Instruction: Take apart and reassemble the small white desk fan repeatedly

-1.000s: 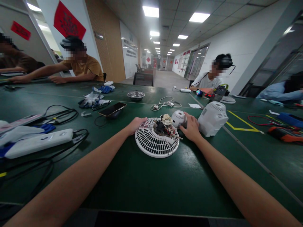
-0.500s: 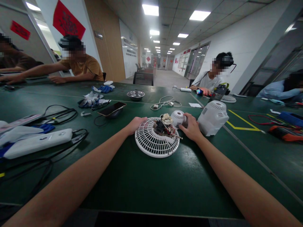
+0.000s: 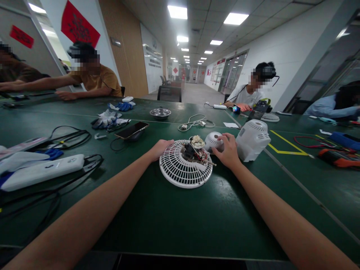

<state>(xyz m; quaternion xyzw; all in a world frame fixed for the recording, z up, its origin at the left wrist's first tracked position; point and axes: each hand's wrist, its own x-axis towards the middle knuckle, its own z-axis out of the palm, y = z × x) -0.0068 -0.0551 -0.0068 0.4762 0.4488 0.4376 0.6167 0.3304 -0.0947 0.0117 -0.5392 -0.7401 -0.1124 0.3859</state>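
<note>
A round white fan grille [image 3: 180,176] lies on the table in front of me, with an exposed fan motor [image 3: 194,150] and its wires at the centre. At the grille's left rim, my left hand [image 3: 161,149] is closed on the edge, its fingers partly hidden. My right hand [image 3: 229,150] curls thumb and fingers around a small white domed motor cover [image 3: 212,139] with vent slots, close beside the grille's right side. Just right of that hand stands a larger white plastic housing [image 3: 254,140].
Left lie white power strips [image 3: 47,170] with black cables, a phone [image 3: 132,130] and gloves [image 3: 108,119]. A metal bowl [image 3: 160,113] and a white cable [image 3: 194,122] are farther back. An orange-black multimeter [image 3: 339,158] lies right. Other people sit around the table.
The domed cover has shifted slightly right, away from the motor, with my right hand on it. My left hand and the grille stay put; the view has moved slightly.
</note>
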